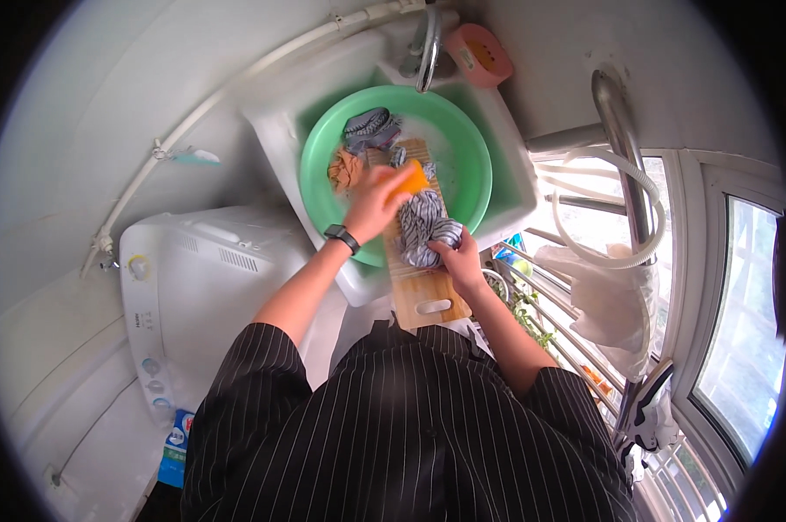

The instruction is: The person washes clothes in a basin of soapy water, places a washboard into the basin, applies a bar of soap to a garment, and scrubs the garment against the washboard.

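Note:
A wooden washboard point(409, 290) with a handle slot leans in a green plastic basin point(478, 163), its lower end over the rim towards me. Wet striped cloth point(419, 222) lies bunched on the board. My left hand point(373, 202), with a black band on the wrist, grips an orange block point(411, 181), perhaps soap or a brush, at the upper part of the cloth; the hand is blurred. The cloth's lower right end is pinched in my right hand point(459, 258). Grey patterned fabric point(370, 127) and an orange cloth point(345, 169) lie at the basin's left, near sudsy water.
The basin stands in a white sink point(272, 140) under a chrome faucet point(430, 52). A pink soap dish point(478, 55) sits on the back right corner. On the left is a white Haier washing machine point(236, 293). Metal rails, a coiled white hose point(657, 215) and a window are at right.

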The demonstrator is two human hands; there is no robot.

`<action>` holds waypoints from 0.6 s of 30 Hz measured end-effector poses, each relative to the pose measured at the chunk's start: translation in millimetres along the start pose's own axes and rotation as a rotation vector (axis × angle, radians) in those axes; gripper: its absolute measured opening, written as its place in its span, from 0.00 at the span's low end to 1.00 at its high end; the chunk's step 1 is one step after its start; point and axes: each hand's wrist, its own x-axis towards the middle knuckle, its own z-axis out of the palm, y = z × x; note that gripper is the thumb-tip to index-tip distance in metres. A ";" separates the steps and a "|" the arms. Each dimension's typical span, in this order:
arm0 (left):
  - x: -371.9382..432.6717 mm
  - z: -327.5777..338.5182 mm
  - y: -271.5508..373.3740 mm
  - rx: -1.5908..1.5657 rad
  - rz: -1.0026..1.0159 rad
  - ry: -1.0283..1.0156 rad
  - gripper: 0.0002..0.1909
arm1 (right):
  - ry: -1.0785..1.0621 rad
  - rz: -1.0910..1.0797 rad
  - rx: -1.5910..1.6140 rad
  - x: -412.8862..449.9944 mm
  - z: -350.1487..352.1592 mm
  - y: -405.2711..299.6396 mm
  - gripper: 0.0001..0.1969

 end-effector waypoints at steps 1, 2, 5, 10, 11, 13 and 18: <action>-5.0 13.2 2.1 -0.010 0.036 -0.075 0.27 | 0.001 -0.155 -0.151 1.9 -1.2 4.7 0.19; -7.9 25.5 2.7 -0.040 0.016 -0.201 0.27 | 0.006 -0.149 -0.153 2.2 -6.7 8.6 0.19; -11.3 46.9 -23.1 0.198 0.149 -0.253 0.25 | 0.004 -0.305 -0.726 -7.8 -5.2 -0.1 0.23; 52.1 64.8 -65.7 0.351 0.018 -0.070 0.21 | -0.015 -0.296 -0.783 -17.1 -1.4 -9.9 0.20; 62.6 61.2 -73.4 0.385 -0.083 -0.064 0.20 | -0.016 -0.299 -0.782 -18.1 2.1 -11.4 0.20; 73.9 50.6 -85.6 0.422 -0.201 -0.100 0.20 | -0.028 -0.345 -0.741 -20.8 3.8 -13.6 0.19; 30.6 53.3 -50.5 0.249 0.079 -0.040 0.21 | 0.037 -0.301 -0.734 -20.5 -15.8 -3.6 0.20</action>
